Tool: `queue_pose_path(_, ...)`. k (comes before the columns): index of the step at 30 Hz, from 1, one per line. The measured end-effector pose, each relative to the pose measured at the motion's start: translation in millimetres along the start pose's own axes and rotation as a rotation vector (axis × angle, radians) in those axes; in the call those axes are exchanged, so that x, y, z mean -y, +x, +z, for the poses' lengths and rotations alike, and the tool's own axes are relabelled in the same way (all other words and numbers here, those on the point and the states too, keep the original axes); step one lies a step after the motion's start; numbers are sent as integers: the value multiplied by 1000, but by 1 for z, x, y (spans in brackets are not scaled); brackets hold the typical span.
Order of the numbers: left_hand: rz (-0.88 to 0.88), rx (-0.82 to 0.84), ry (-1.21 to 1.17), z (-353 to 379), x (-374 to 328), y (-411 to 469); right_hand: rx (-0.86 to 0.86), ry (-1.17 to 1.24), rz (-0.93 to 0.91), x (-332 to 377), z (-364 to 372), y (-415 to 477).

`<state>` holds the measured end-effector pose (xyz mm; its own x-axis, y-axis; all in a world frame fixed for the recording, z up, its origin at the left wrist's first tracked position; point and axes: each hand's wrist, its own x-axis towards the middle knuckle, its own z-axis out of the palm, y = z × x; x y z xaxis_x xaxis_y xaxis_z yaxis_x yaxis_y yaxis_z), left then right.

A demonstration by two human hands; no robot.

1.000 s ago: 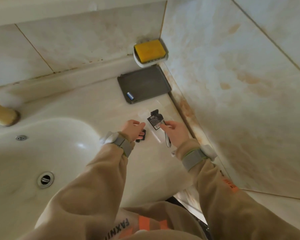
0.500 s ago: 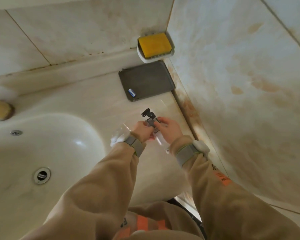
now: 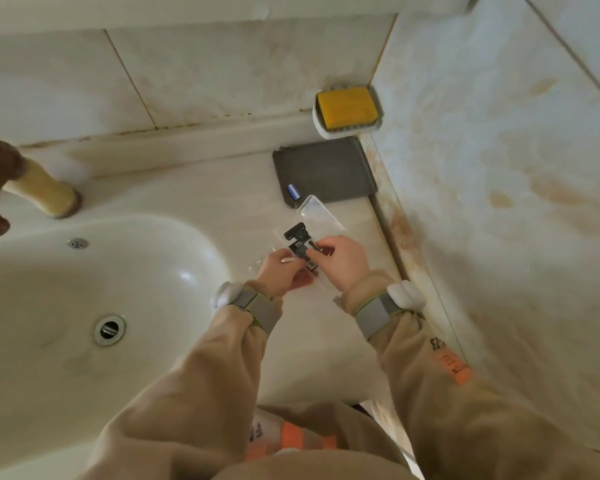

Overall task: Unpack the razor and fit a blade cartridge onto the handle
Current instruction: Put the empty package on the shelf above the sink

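Note:
A clear plastic razor pack (image 3: 321,213) is held above the counter (image 3: 222,199) between both hands, its transparent lid swung up towards the grey tray. Inside shows the black razor head (image 3: 296,232) with dark parts and a label below it. My left hand (image 3: 280,271) grips the pack's near left side. My right hand (image 3: 340,259) pinches the pack and a dark piece at its right side. The razor's handle is mostly hidden by my fingers.
A dark grey tray (image 3: 329,169) with a small blue item (image 3: 293,191) lies in the back corner, a yellow sponge (image 3: 347,107) in a white dish above it. The basin (image 3: 84,289) lies to the left, a faucet (image 3: 32,181) at the far left, a tiled wall close on the right.
My left hand came off the counter and joined the right hand on the pack. The clear lid has swung open. The view has shifted slightly.

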<state>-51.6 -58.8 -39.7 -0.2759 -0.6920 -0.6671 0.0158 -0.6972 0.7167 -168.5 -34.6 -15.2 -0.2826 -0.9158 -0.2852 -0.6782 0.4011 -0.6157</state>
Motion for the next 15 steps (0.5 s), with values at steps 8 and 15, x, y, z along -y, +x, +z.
queue_pose_path(8,48,-23,-47,-14,6,-22,38,-32,-56,20,14,-11)
queue_pose_path(15,53,-49,-66,-24,8,-28,-14,-40,-103,29,13,-16)
